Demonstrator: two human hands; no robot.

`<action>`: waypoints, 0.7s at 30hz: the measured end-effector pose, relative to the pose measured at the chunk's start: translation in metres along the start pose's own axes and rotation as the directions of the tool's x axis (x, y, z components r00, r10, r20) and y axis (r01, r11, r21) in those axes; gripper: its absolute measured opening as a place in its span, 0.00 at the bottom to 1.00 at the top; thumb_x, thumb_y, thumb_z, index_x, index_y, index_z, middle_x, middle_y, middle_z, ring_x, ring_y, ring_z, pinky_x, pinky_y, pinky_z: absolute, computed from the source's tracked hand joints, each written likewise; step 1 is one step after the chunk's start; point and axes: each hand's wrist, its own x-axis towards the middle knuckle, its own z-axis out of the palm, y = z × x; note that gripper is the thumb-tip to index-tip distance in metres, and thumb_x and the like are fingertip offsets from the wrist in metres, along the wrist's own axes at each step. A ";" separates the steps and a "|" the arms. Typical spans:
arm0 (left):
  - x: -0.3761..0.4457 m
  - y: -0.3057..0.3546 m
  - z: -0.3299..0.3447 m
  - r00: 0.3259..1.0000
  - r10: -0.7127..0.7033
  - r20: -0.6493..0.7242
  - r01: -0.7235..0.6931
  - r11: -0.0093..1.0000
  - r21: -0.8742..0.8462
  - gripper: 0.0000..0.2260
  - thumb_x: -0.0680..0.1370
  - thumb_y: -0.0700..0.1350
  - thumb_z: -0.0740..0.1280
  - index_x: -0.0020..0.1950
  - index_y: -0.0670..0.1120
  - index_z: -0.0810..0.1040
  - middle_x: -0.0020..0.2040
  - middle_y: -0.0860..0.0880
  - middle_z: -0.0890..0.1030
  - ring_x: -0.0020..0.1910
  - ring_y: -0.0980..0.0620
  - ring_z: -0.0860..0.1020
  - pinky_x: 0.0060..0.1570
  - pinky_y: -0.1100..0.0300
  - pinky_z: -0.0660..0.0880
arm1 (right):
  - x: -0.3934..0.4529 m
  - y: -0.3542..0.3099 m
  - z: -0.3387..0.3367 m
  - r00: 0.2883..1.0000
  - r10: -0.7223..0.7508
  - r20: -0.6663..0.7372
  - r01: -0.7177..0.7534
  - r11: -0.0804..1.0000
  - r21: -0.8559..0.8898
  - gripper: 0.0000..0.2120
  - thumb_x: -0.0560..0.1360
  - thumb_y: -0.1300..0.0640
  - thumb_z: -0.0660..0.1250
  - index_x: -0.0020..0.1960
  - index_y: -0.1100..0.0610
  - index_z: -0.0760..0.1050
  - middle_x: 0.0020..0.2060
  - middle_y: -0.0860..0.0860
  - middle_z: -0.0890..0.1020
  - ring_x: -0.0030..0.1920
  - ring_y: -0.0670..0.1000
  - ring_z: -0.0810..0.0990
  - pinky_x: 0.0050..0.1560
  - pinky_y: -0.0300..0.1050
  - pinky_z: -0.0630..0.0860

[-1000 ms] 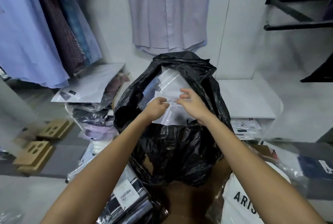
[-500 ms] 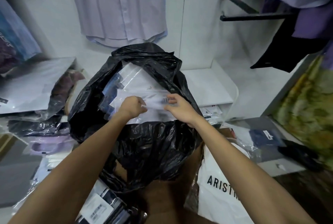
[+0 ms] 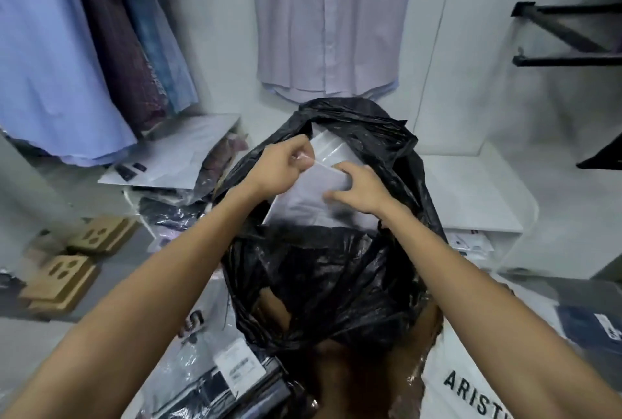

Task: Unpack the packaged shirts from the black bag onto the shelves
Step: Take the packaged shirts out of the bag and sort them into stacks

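While my left hand (image 3: 279, 166) pinches the corner and my right hand (image 3: 356, 189) grips the edge of a packaged shirt (image 3: 313, 196) half inside the black bag (image 3: 330, 270) at frame centre, I judge unpacking unfinished, though packaged shirts (image 3: 171, 159) already lie stacked at left and the white shelf (image 3: 471, 189) at right is bare on top.

The bag (image 3: 336, 277) is glossy black. The packaged shirt (image 3: 313, 203) at its mouth is pale grey-white in clear film. The hanging shirt (image 3: 323, 31) is pale lilac; another (image 3: 43, 58) is light blue. The shelf (image 3: 471, 196) is white. 2 cardboard pieces (image 3: 64, 270) are tan.
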 end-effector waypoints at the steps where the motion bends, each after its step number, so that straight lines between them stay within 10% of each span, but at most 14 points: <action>1: -0.002 0.003 -0.009 1.000 0.006 -0.025 -0.006 1.000 -0.016 0.05 0.78 0.36 0.69 0.44 0.46 0.78 0.37 0.56 0.78 0.35 0.65 0.73 0.39 0.71 0.68 | 0.005 -0.007 -0.007 1.000 -0.017 -0.011 0.016 0.999 -0.039 0.16 0.71 0.43 0.78 0.54 0.50 0.81 0.47 0.48 0.83 0.52 0.54 0.78 0.56 0.52 0.73; 6: -0.012 0.008 -0.038 0.982 -0.061 -0.177 0.034 0.988 -0.152 0.01 0.79 0.39 0.71 0.48 0.43 0.80 0.37 0.58 0.79 0.35 0.63 0.73 0.40 0.69 0.69 | 0.019 -0.025 -0.048 0.977 -0.157 0.143 0.172 0.980 -0.100 0.17 0.77 0.45 0.73 0.34 0.49 0.74 0.29 0.45 0.75 0.35 0.49 0.74 0.41 0.51 0.71; 11: -0.017 0.010 -0.065 0.932 -0.244 -0.269 0.142 0.926 -0.351 0.14 0.74 0.54 0.78 0.56 0.52 0.81 0.35 0.57 0.82 0.32 0.62 0.77 0.34 0.65 0.72 | 0.014 -0.036 -0.077 0.978 -0.170 -0.123 0.177 0.983 0.049 0.17 0.80 0.50 0.70 0.34 0.49 0.72 0.28 0.43 0.73 0.30 0.43 0.70 0.37 0.46 0.66; 15: -0.024 0.008 -0.074 0.866 -0.339 -0.368 0.145 0.874 -0.464 0.09 0.75 0.45 0.78 0.48 0.47 0.79 0.36 0.51 0.79 0.25 0.64 0.74 0.25 0.69 0.70 | 0.002 -0.047 -0.112 0.943 0.026 -0.331 0.134 0.882 0.451 0.14 0.82 0.55 0.68 0.38 0.56 0.76 0.30 0.44 0.75 0.27 0.37 0.70 0.31 0.33 0.66; 21: -0.024 0.018 -0.054 0.931 -0.352 -0.096 0.196 0.703 -0.683 0.09 0.79 0.44 0.73 0.58 0.45 0.81 0.51 0.47 0.87 0.43 0.57 0.85 0.41 0.65 0.79 | -0.010 -0.067 -0.139 0.945 0.120 -0.305 0.191 0.554 0.810 0.08 0.82 0.54 0.69 0.58 0.56 0.81 0.54 0.53 0.87 0.55 0.52 0.86 0.54 0.47 0.83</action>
